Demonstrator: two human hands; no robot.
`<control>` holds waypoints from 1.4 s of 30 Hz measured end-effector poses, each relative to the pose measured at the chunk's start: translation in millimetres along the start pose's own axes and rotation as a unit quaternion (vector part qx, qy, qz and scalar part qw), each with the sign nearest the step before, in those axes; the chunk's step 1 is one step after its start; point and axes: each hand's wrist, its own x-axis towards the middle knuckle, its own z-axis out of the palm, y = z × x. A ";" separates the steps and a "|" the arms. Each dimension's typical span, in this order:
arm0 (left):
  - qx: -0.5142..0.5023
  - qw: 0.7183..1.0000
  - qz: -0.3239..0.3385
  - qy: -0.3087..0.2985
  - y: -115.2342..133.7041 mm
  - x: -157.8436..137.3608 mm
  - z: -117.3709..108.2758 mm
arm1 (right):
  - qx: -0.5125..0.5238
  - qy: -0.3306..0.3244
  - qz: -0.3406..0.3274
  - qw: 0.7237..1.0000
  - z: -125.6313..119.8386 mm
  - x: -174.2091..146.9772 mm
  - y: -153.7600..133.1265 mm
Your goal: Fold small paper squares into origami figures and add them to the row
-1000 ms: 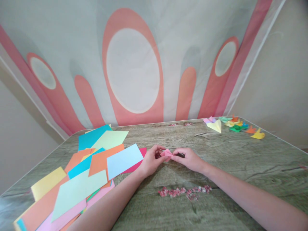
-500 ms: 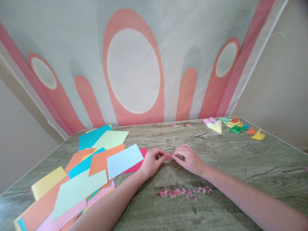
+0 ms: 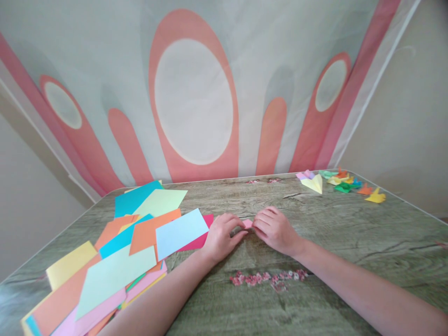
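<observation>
A small piece of folded pink paper [image 3: 248,224] is between my two hands above the wooden-patterned table, its ends partly hidden by fingers. My left hand [image 3: 224,237] has its fingertips at the paper's left end, with the thumb a little lower. At the right end, my right hand [image 3: 275,231] grips the paper with its fingers curled together. Just left of my left hand lie a light blue sheet [image 3: 182,233] and a crimson sheet [image 3: 199,240] partly under it.
Many coloured paper sheets [image 3: 115,275] overlap across the table's left side. Several small folded paper figures [image 3: 345,186] and a cream and pink paper plane [image 3: 313,183] sit at the far right. A printed backdrop [image 3: 252,56] rises behind the table [image 3: 336,219].
The left thumb has dropped slightly away from the index finger. The right hand's fingers have curled in around the paper's end, and more of the pink paper's flat face shows.
</observation>
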 end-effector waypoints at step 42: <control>0.036 0.996 -0.071 -0.028 -4.2 6.6 15.6 | 0.264 -0.041 0.186 0.946 22.3 1.1 10.3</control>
